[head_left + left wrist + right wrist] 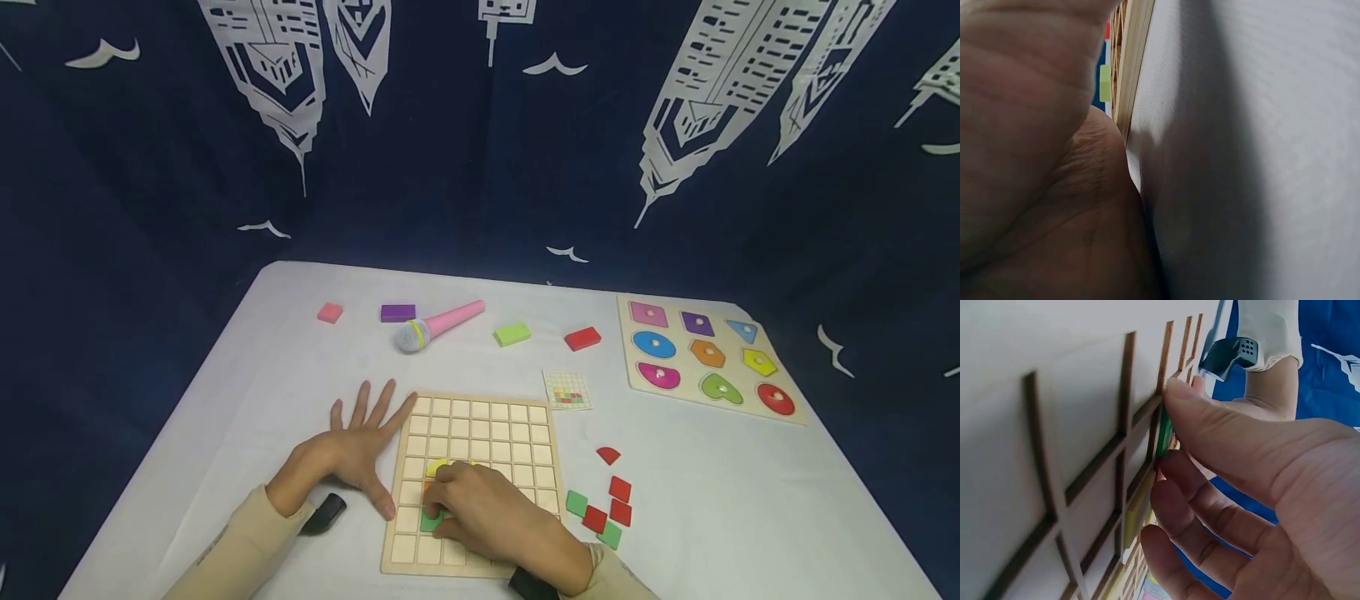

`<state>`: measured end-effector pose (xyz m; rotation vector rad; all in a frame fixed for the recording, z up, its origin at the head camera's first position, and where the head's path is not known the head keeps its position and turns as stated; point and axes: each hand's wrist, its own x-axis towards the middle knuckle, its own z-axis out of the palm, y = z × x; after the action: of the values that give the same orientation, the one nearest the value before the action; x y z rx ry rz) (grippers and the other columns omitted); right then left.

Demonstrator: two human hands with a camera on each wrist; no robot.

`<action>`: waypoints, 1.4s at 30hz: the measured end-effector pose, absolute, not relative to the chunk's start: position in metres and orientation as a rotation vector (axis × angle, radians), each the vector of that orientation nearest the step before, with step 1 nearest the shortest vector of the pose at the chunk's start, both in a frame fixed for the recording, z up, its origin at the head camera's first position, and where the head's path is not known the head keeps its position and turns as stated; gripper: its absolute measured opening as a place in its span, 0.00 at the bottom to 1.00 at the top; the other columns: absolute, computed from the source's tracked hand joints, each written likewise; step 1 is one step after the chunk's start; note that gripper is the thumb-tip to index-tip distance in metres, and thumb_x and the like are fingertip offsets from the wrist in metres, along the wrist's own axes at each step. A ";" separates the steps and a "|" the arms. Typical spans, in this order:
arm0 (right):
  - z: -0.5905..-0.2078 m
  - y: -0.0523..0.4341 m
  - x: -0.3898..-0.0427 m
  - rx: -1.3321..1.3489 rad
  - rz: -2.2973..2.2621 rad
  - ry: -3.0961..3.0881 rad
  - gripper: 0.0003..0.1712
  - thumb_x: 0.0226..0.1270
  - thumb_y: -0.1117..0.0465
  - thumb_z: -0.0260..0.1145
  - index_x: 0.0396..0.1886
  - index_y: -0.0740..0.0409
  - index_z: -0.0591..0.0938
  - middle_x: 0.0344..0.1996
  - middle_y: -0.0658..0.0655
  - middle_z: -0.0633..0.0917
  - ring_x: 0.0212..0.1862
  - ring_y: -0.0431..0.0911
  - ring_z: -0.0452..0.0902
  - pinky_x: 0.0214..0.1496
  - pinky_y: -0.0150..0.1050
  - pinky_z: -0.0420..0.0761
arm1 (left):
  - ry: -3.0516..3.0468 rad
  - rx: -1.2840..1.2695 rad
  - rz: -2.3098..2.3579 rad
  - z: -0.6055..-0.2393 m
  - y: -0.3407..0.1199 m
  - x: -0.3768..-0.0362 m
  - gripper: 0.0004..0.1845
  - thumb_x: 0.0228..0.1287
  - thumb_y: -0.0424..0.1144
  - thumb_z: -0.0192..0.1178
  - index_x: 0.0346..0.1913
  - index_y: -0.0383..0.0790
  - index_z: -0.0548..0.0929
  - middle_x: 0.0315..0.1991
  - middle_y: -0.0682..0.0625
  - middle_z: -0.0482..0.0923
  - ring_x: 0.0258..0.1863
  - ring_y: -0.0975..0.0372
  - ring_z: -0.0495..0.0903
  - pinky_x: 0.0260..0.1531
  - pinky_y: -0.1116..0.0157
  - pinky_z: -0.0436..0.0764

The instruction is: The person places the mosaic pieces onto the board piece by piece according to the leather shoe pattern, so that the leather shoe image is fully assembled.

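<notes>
A wooden grid board (480, 431) lies on the white table. My left hand (358, 450) is spread along its left side, with the index finger at the upper left corner and the thumb on the lower left edge. Over the lower left cells, my right hand (491, 510) pinches a green square tile (1164, 432) between thumb and fingers, at a cell of the grid. A yellow piece (436, 467) and an orange piece (428, 487) sit in cells just above, partly covered by the right hand. A second yellow piece (1138, 509) shows below the fingers in the right wrist view.
Right of the board lie red squares (620, 488), green squares (577, 502) and a red quarter-round (608, 455). A pattern card (567, 390) touches the upper right corner. Behind are a toy microphone (442, 325), several coloured blocks (512, 334) and a shape puzzle (693, 387).
</notes>
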<state>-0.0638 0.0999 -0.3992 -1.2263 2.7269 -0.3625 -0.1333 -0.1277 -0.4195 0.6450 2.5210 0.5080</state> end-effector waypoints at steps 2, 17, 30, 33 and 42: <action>-0.400 0.099 -0.064 -1.230 -0.364 2.730 0.10 0.53 0.54 0.79 0.26 0.42 0.83 0.28 0.38 0.78 0.31 0.29 0.68 0.32 0.21 0.69 | 2.520 0.645 0.513 -0.421 -0.128 -0.134 0.86 0.21 0.66 0.83 0.81 0.46 0.35 0.79 0.33 0.20 0.74 0.33 0.17 0.62 0.24 0.26; -0.395 0.144 -0.053 -1.215 -0.498 2.719 0.09 0.64 0.51 0.73 0.41 0.45 0.87 0.41 0.38 0.82 0.45 0.32 0.77 0.49 0.27 0.78 | 2.528 0.635 0.497 -0.424 -0.128 -0.135 0.86 0.20 0.66 0.83 0.81 0.48 0.35 0.79 0.35 0.19 0.75 0.33 0.17 0.63 0.25 0.26; -0.388 0.221 -0.049 -0.762 -0.508 2.788 0.11 0.62 0.51 0.74 0.43 0.44 0.86 0.44 0.37 0.81 0.47 0.35 0.77 0.51 0.37 0.82 | 2.518 0.635 0.510 -0.424 -0.128 -0.135 0.87 0.19 0.66 0.83 0.81 0.47 0.35 0.79 0.35 0.19 0.75 0.34 0.16 0.62 0.25 0.25; -0.386 0.239 -0.051 -0.664 -0.442 2.834 0.11 0.60 0.51 0.75 0.41 0.44 0.86 0.44 0.38 0.82 0.48 0.36 0.77 0.52 0.40 0.83 | 2.514 0.639 0.518 -0.423 -0.128 -0.136 0.87 0.20 0.66 0.83 0.81 0.47 0.35 0.79 0.35 0.18 0.74 0.34 0.16 0.63 0.25 0.24; -0.376 0.281 -0.059 -0.259 -0.394 2.886 0.15 0.50 0.55 0.81 0.39 0.42 0.87 0.38 0.42 0.84 0.40 0.39 0.77 0.48 0.40 0.85 | 2.509 0.637 0.528 -0.425 -0.129 -0.136 0.87 0.20 0.66 0.83 0.81 0.47 0.35 0.79 0.35 0.18 0.74 0.34 0.14 0.62 0.25 0.23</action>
<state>-0.0588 0.2810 -0.3765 -0.2589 2.8856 -0.3941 -0.1362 -0.1294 -0.4248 0.6373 2.5089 0.5284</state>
